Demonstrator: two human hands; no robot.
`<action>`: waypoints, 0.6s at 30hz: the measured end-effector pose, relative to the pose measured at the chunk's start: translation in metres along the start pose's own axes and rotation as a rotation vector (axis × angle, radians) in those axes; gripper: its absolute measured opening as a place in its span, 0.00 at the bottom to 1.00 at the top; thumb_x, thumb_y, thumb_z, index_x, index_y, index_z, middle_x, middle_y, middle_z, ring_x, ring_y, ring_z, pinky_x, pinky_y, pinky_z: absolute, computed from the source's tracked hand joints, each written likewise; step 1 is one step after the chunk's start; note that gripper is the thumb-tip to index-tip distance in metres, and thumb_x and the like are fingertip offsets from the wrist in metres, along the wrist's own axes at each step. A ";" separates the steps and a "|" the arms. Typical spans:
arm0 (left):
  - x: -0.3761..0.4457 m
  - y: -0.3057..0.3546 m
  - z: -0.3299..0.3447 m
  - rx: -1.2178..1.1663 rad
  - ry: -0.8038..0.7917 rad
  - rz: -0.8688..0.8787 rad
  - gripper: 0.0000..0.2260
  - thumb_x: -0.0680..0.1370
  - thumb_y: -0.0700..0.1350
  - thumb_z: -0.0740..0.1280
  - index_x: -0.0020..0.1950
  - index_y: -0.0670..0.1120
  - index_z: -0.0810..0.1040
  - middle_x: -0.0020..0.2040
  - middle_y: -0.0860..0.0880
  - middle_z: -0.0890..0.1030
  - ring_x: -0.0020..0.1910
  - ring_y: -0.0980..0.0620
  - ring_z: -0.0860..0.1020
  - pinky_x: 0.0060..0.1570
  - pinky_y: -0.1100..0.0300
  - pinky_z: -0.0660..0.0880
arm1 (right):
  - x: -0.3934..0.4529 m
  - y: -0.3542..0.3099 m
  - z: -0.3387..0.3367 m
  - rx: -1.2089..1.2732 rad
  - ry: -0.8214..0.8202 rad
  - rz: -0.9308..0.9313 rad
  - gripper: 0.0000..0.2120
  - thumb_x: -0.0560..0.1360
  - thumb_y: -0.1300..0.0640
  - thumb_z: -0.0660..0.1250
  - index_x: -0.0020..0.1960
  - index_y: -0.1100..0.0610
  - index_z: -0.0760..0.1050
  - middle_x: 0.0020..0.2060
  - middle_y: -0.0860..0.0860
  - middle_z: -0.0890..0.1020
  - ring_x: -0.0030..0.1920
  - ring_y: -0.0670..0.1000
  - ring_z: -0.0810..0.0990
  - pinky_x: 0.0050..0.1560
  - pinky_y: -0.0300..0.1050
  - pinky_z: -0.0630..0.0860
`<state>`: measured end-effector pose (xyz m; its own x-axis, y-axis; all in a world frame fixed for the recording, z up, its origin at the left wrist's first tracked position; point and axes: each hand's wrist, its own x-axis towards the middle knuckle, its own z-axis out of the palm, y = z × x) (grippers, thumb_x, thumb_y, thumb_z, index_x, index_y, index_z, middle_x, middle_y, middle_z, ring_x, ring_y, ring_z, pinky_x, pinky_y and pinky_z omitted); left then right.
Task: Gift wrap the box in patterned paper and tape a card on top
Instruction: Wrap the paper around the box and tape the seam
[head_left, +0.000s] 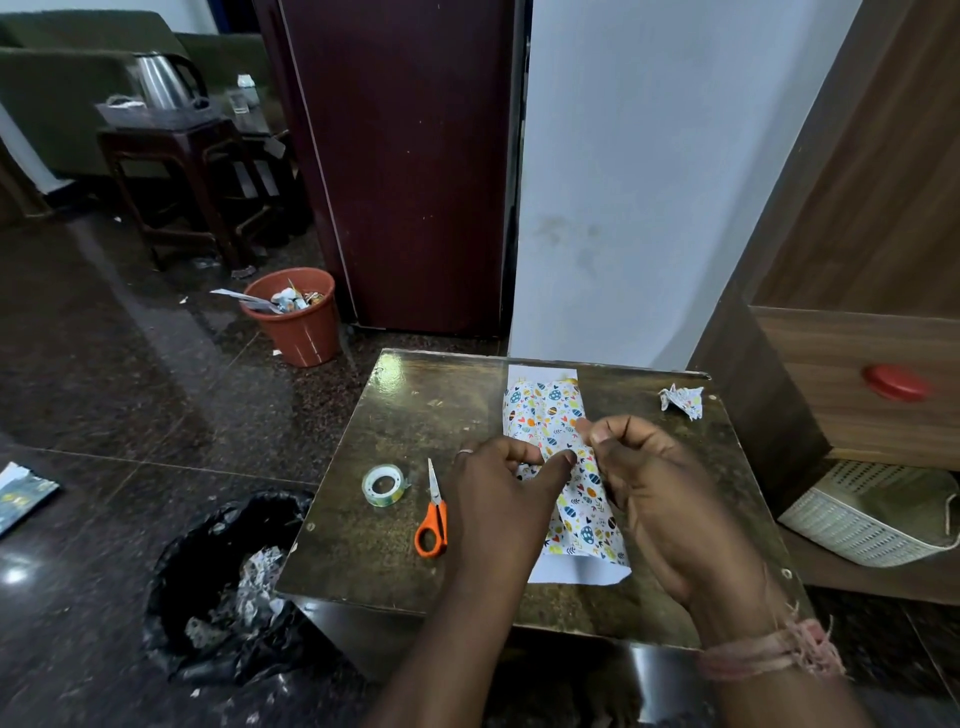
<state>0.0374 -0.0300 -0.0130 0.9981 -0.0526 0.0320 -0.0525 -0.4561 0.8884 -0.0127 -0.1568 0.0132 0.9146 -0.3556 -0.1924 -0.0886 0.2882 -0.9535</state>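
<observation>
We see the patterned paper (563, 467) folded around the box toward the table's (415, 415) far right edge, our left hand (498, 483) pressing its seam with thumb extended, our right hand (644, 467) pinching something too small to identify. We judge the paper thin and easily creased, best held along the folded seam.

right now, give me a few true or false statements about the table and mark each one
1. The scissors have orange handles. True.
2. The tape roll lies to the right of the patterned paper. False: it lies to its left, beside the scissors.
3. Both the left hand and the right hand are over the patterned paper. True.
4. The crumpled paper scrap sits at the table's near left corner. False: it sits near the far right corner.
5. The scissors are in the left hand. False: they lie on the table.
</observation>
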 end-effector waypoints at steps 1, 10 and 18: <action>0.001 -0.001 0.001 -0.013 -0.001 -0.020 0.12 0.71 0.60 0.77 0.39 0.55 0.81 0.42 0.52 0.81 0.43 0.55 0.79 0.42 0.57 0.74 | -0.002 -0.001 0.001 -0.008 -0.006 -0.001 0.15 0.81 0.60 0.65 0.38 0.51 0.82 0.53 0.57 0.86 0.48 0.54 0.82 0.55 0.57 0.78; -0.001 0.005 -0.005 -0.301 -0.003 -0.190 0.09 0.73 0.48 0.79 0.38 0.45 0.85 0.32 0.45 0.84 0.24 0.56 0.78 0.26 0.65 0.72 | -0.005 -0.006 0.005 -0.194 0.027 -0.058 0.08 0.80 0.59 0.68 0.43 0.54 0.81 0.52 0.55 0.86 0.55 0.47 0.84 0.60 0.46 0.76; 0.001 0.000 -0.004 -0.261 0.050 -0.237 0.09 0.72 0.48 0.78 0.36 0.48 0.83 0.30 0.52 0.84 0.31 0.53 0.83 0.37 0.54 0.80 | -0.004 -0.003 0.004 -0.240 0.008 -0.023 0.09 0.80 0.60 0.68 0.41 0.56 0.81 0.55 0.41 0.85 0.51 0.32 0.82 0.49 0.37 0.73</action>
<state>0.0386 -0.0266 -0.0107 0.9822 0.0746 -0.1723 0.1843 -0.2080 0.9606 -0.0150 -0.1528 0.0181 0.9145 -0.3670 -0.1706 -0.1595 0.0606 -0.9853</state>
